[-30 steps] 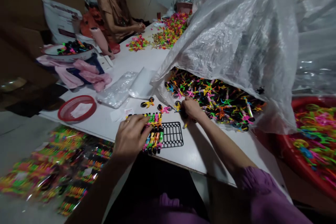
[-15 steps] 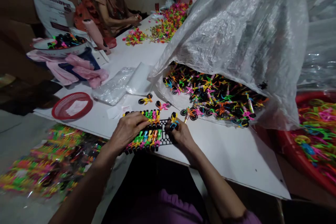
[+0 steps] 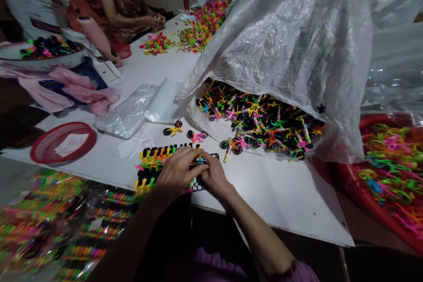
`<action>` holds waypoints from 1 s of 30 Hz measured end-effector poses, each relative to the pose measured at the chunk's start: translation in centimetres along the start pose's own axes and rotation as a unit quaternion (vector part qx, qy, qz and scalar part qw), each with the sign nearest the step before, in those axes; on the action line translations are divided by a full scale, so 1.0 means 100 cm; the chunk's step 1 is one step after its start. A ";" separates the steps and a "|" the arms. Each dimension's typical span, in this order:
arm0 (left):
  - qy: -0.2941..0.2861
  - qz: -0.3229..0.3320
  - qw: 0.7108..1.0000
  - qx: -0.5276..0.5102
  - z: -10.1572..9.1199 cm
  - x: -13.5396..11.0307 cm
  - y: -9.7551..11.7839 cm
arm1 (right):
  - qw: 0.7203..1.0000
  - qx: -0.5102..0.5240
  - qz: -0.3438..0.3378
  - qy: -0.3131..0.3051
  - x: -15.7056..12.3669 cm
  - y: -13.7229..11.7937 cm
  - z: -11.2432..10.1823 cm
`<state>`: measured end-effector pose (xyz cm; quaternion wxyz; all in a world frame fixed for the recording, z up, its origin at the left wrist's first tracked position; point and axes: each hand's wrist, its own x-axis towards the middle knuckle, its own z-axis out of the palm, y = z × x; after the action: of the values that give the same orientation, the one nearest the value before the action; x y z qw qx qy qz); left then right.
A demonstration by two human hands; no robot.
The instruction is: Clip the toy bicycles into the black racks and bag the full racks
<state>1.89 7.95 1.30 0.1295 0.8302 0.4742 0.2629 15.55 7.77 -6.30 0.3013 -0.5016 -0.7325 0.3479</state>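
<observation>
A black plastic rack [image 3: 201, 184] lies near the table's front edge, filled on its left with rows of colourful toy bicycles [image 3: 155, 154]. My left hand [image 3: 178, 169] reaches over the rack, its thumb and forefinger closed around a small blue toy bicycle [image 3: 200, 160]. Against it from the right, my right hand [image 3: 213, 172] grips the same toy with curled fingers partly hidden. Just beyond the hands lie a yellow toy bicycle [image 3: 173, 128] and a pink one [image 3: 197, 136].
A big translucent bag [image 3: 284, 39] spills toy bicycles [image 3: 257, 119] at the right. Clear plastic sleeves [image 3: 127, 112] and a red basket [image 3: 39, 150] lie left. A red tub [image 3: 350, 185] of coloured parts stands far right. Another person [image 3: 122, 9] sits across the table.
My right hand has brought the blue toy bicycle left to the rack, and my left hand has moved right to meet it. The camera view has turned slightly right.
</observation>
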 end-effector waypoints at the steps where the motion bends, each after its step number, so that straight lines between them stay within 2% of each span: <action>1: 0.008 0.010 1.000 0.005 0.001 -0.002 -0.001 | 1.000 -0.011 -0.006 0.005 0.000 0.000 0.001; 6: 0.030 0.030 0.997 0.067 0.003 -0.006 0.001 | 0.998 -0.061 0.018 0.016 -0.003 0.000 -0.004; 9: 0.001 0.036 0.997 0.072 0.006 -0.006 -0.002 | 0.994 -0.101 0.030 -0.010 0.000 -0.006 -0.008; 13: 0.038 0.029 0.997 0.061 0.009 -0.005 -0.006 | 0.985 -0.168 0.028 -0.033 0.006 -0.015 -0.002; 15: 0.033 0.026 0.996 0.076 0.009 -0.005 -0.006 | 0.985 -0.168 0.020 -0.037 0.007 -0.017 -0.004; 19: 0.015 0.043 0.996 0.079 0.009 -0.010 -0.004 | 0.990 -0.132 -0.023 -0.052 -0.003 -0.013 -0.034; 21: 0.022 0.050 0.996 0.077 0.008 -0.013 -0.002 | 0.983 -0.184 0.018 -0.019 -0.010 -0.010 -0.055; 23: 0.019 0.047 0.995 0.086 0.007 -0.014 -0.001 | 0.958 -0.274 0.081 0.000 -0.015 -0.006 -0.072; 25: 0.010 0.040 0.995 0.093 0.006 -0.015 0.000 | 0.937 -0.336 0.095 -0.032 -0.022 -0.001 -0.080; 27: 0.001 0.037 0.995 0.093 0.004 -0.018 0.000 | 0.927 -0.360 0.080 -0.065 -0.033 0.005 -0.081; 30: 0.006 0.040 0.995 0.091 0.002 -0.023 -0.001 | 0.924 -0.369 0.081 -0.061 -0.058 0.012 -0.082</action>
<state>0.93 6.06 0.38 0.0400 0.8553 0.4632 0.2286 24.52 4.31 -3.11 0.0206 -0.6132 -0.7825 0.1061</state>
